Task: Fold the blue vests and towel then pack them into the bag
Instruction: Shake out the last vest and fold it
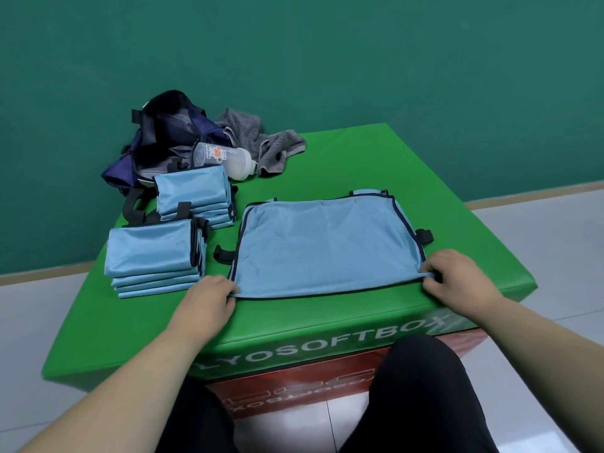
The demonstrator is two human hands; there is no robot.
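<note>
Pinching the near corners of the blue vest (327,246) with my left hand (209,297) and right hand (457,276), I should lift both evenly to fold straight.

A green padded box (353,158), lettered in white along its near side, sits on top of a red box (294,393) that stands on a pale tiled floor (539,243). On the near right of the green top a light blue vest (327,246) with dark trim lies spread flat, its near edge close to the box's near edge. To its left sit two stacks of folded blue vests, a near stack (150,253) and a far stack (192,191) just behind it. At the far left corner lies an open dark blue bag (163,138). A translucent bottle (225,158) lies on its side beside the bag, and a crumpled grey towel (261,142) lies just right of it.
</note>
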